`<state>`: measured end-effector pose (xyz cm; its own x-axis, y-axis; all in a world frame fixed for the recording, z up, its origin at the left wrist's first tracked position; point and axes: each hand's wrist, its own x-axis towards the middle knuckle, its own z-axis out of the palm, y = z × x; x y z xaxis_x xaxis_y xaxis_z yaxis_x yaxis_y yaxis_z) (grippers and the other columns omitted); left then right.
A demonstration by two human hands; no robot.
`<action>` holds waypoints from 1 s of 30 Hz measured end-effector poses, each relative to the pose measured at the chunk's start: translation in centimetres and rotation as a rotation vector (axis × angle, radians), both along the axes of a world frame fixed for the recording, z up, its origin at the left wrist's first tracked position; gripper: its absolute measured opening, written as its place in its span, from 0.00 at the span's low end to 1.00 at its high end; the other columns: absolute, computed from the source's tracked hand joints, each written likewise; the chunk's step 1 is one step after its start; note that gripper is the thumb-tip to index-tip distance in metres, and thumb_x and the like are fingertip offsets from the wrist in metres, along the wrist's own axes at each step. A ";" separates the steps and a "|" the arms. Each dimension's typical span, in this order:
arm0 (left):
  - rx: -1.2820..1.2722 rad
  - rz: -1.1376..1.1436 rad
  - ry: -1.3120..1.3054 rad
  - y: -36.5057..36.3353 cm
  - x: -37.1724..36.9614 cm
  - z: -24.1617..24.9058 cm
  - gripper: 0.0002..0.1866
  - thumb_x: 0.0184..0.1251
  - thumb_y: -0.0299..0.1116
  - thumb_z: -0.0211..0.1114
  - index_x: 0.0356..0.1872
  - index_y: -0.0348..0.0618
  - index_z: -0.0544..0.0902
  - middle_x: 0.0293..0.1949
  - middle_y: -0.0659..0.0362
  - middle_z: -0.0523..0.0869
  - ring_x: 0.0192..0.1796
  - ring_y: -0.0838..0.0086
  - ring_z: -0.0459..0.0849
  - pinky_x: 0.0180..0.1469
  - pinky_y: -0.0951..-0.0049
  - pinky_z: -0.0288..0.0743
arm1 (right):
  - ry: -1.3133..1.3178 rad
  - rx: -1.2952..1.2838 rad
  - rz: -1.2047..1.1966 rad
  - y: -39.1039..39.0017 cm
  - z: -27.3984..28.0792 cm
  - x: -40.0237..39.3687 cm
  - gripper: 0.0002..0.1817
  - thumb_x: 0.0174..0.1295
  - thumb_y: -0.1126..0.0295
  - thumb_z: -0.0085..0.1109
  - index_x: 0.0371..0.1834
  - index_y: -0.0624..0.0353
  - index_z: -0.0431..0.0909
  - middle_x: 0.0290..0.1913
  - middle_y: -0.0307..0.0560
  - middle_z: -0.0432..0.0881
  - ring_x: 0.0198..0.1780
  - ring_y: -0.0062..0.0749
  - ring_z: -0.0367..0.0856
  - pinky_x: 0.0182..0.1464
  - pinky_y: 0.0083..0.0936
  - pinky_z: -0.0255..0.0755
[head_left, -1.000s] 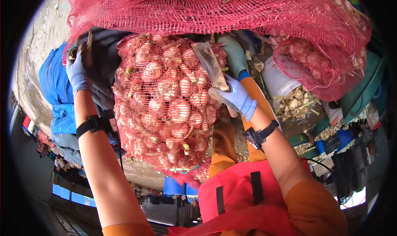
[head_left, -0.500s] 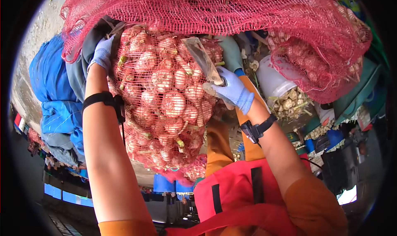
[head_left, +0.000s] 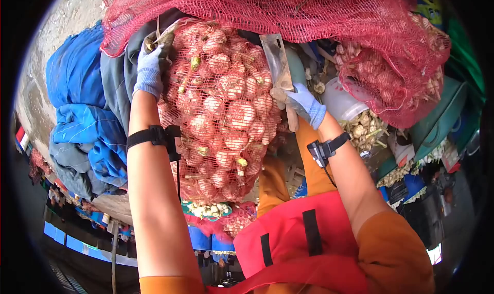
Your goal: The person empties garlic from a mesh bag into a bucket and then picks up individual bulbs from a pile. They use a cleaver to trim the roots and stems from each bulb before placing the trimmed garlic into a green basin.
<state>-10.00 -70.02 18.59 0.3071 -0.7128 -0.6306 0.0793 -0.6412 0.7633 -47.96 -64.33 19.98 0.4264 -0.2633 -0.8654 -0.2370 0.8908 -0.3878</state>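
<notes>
A bulging red mesh sack of garlic bulbs (head_left: 221, 114) stands in front of me. At its upper left edge is my left hand (head_left: 150, 67), in a pale glove with dirty fingertips. Its fingers are closed around a pale, dry strip (head_left: 165, 34) that sticks up beside the mesh. My right hand (head_left: 307, 104), gloved too, grips a broad-bladed knife (head_left: 278, 62) by its wooden handle. The blade points up and away, along the right side of the sack.
Another red mesh sheet (head_left: 247, 11) drapes across the far side. To the right lie a second garlic sack (head_left: 386, 83), a white bucket (head_left: 342, 101) and loose garlic (head_left: 363, 129). Blue cloth bundles (head_left: 77, 72) are heaped at left, beside grey cloth (head_left: 118, 70).
My left hand has come up out of the dark cloth, now showing the pale strip in its fingers. The knife in my right hand has turned more upright. The view has shifted slightly.
</notes>
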 end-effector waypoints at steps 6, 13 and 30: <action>0.147 -0.230 0.038 -2.2 2.8 -5.7 0.28 0.69 0.44 0.59 0.65 0.41 0.68 0.59 0.61 0.75 0.58 0.73 0.73 0.62 0.72 0.63 | -0.008 -0.039 -0.225 1.9 -0.3 0.2 0.16 0.65 0.66 0.58 0.51 0.66 0.77 0.41 0.41 0.82 0.40 0.23 0.80 0.43 0.20 0.75; 0.359 -0.540 -0.215 -7.5 0.7 -8.7 0.17 0.70 0.38 0.57 0.56 0.44 0.78 0.43 0.62 0.84 0.42 0.78 0.80 0.44 0.78 0.72 | -0.019 -0.164 -0.123 0.6 -1.6 -0.7 0.16 0.64 0.64 0.60 0.48 0.66 0.80 0.37 0.38 0.83 0.38 0.17 0.76 0.42 0.20 0.73; -0.175 -0.115 -0.483 8.5 -11.0 18.4 0.15 0.66 0.34 0.60 0.52 0.41 0.75 0.35 0.64 0.80 0.32 0.75 0.79 0.34 0.76 0.74 | -0.013 -0.003 -0.434 10.8 10.3 -5.5 0.11 0.58 0.72 0.64 0.42 0.64 0.78 0.42 0.42 0.81 0.42 0.27 0.80 0.45 0.24 0.74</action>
<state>-21.01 -61.52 36.95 0.4467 -0.8411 -0.3048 -0.3716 -0.4844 0.7920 -53.43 -53.58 30.31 0.2864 -0.4227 -0.8598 0.1639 0.9058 -0.3907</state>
